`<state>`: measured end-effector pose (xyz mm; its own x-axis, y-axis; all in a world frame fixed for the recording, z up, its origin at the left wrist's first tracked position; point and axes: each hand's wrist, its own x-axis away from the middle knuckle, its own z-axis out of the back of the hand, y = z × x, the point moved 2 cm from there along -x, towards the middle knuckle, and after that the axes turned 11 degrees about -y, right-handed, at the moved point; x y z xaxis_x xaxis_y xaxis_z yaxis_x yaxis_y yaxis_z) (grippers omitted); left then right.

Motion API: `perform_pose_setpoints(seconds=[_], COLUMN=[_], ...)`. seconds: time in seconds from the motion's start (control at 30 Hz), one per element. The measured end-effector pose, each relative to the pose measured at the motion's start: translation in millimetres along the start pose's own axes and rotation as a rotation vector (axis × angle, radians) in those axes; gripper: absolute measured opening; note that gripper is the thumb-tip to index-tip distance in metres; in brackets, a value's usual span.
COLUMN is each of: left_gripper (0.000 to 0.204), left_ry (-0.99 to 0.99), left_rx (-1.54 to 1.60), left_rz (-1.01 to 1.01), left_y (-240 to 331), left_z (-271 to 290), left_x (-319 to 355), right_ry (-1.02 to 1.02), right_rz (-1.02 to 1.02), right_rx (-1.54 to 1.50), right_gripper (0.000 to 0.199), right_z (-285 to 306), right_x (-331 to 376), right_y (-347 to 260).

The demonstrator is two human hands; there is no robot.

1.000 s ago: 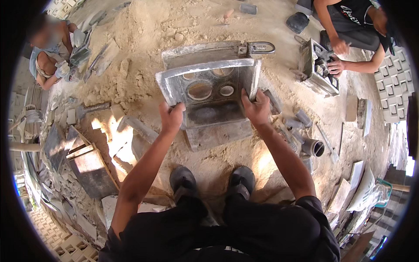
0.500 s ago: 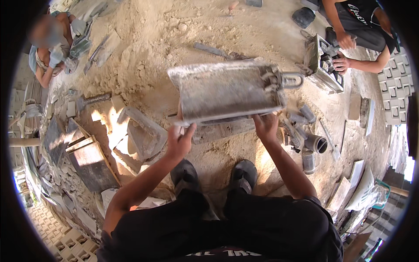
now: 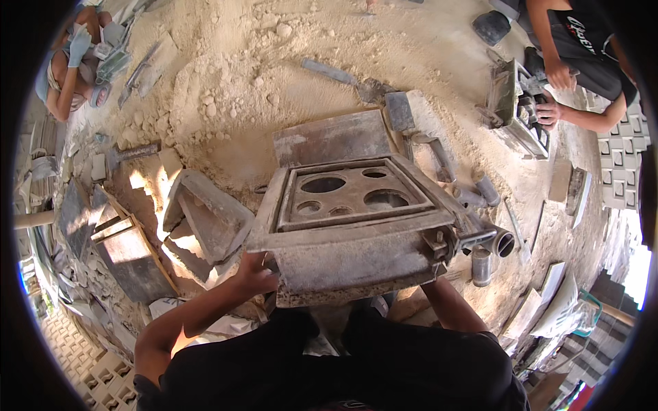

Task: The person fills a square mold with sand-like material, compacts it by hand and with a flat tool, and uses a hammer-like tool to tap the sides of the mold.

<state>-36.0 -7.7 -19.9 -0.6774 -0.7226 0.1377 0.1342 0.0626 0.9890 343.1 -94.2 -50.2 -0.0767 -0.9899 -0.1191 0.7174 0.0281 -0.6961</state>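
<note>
1. Holding a heavy grey metal mould (image 3: 356, 226) in front of the body, the person lifts it above the sandy ground (image 3: 226, 75); it is tilted, with the open face up
2. The mould has a rectangular frame, and the plate inside shows several round and oval holes
3. The left hand (image 3: 255, 274) is at the lower left corner of the mould, its fingers curled on the edge and gripping it
4. The right hand is hidden behind the lower right part of the mould, only the forearm (image 3: 449, 308) shows, so I cannot tell how its fingers are
5. A short grey pipe end (image 3: 502, 243) sticks out at the right side of the mould
6. Just behind the mould a flat grey plate (image 3: 332, 137) lies on the sand
7. To the left, near the left hand, another grey mould part (image 3: 205, 219) lies tilted, partly in sunlight
8. At the upper right, another person (image 3: 582, 48) in a dark shirt has both hands on a similar small mould (image 3: 514, 103)
9. At the upper left a third person (image 3: 72, 61) sits among grey pieces
10. White patterned blocks (image 3: 624, 164) stand in rows at the right edge, well apart from the hands; no labels or signs can be made out on them
</note>
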Motion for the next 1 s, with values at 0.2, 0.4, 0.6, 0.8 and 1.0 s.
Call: perform_pose_setpoints(seconds=[0.2,0.4,0.6,0.8,1.0], left_gripper=[0.051,0.07,0.085,0.072,0.04], left_ry=[0.12,-0.098,-0.32,-0.294,0.016], left_rx=[0.102,-0.057,1.386,1.19,-0.275], left_rz=[0.061,-0.108,0.121,0.195,-0.215], left_y=[-38,1,19,-2,29], left_z=[-1,3,-9,-5,3], left_x=[15,4,-2,3,-10], right_ry=[-0.017,-0.03,-0.043,-0.039,-0.024], right_rz=[0.003,-0.016,-0.014,-0.017,-0.018], right_rx=[-0.007,0.012,0.014,0.02,0.028], right_gripper=[0.029,0.028,0.028,0.027,0.027], right_z=[2,13,16,19,21], right_x=[-4,7,11,16,13], right_y=[1,-2,-4,-7,-6])
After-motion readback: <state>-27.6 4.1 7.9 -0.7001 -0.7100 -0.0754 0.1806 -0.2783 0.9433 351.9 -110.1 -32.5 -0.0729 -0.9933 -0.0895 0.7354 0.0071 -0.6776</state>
